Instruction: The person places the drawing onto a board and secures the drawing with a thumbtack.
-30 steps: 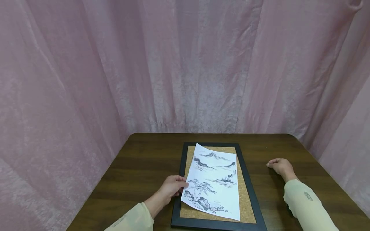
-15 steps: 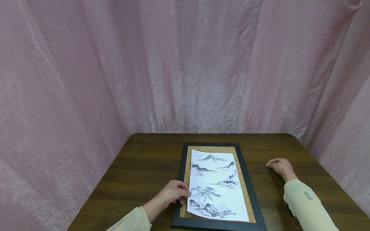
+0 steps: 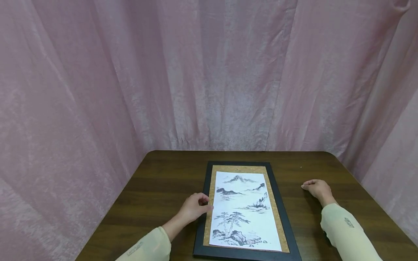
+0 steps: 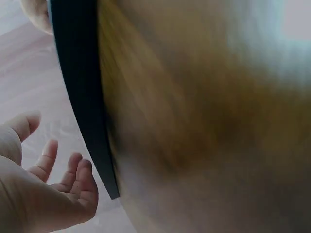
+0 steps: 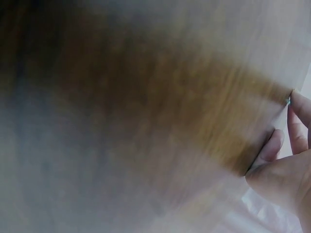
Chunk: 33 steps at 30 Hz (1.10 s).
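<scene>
A white sheet of paper (image 3: 243, 214) with an ink landscape of mountains, rocks and trees lies on a cork board (image 3: 284, 239) with a black frame (image 3: 284, 214). My left hand (image 3: 193, 208) is over the frame's left side, its thumb tip beside the paper's left edge. In the left wrist view, the fingers of that left hand (image 4: 53, 184) are loosely bent and apart, with nothing between them, next to the dark frame (image 4: 80, 82). My right hand (image 3: 318, 190) rests on the table, right of the board, its fingers loosely curled; I see nothing held.
The dark brown wooden table (image 3: 173, 174) has rounded far corners. A tiny pale speck (image 3: 300, 167) lies on it beyond the right hand; a small teal speck (image 5: 288, 101) shows near a right fingertip in the right wrist view. Pink curtains (image 3: 209, 72) hang behind.
The paper has shifted toward me, straightened in line with the frame and now lies flat. My left hand has let go of its left edge. The right hand has stayed still.
</scene>
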Each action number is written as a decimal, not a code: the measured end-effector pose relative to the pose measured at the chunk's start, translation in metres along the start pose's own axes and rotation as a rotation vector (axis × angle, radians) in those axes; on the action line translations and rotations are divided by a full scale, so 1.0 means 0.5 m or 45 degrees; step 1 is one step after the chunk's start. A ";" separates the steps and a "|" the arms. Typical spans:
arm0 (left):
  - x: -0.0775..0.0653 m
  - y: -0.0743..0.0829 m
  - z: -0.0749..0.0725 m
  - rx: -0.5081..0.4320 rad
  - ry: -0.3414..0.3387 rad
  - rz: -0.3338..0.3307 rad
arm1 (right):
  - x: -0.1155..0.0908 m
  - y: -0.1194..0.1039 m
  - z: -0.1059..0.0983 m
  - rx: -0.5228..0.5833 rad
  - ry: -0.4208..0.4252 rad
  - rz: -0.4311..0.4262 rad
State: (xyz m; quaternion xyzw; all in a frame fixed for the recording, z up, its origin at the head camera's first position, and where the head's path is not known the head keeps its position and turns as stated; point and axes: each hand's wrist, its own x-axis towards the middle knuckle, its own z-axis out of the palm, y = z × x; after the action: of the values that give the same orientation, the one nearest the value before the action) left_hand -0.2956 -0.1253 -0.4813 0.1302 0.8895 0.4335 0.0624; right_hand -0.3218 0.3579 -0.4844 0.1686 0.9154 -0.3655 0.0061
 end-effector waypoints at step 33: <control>0.037 -0.002 0.011 0.540 -0.431 0.139 | 0.017 -0.050 0.011 0.198 0.200 -0.047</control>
State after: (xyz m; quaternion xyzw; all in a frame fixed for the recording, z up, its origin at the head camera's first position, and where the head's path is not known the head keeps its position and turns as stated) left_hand -0.3125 -0.1165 -0.4857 0.2586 0.9290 0.2122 0.1581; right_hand -0.3383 0.3401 -0.4729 0.1797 0.8849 -0.4212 -0.0854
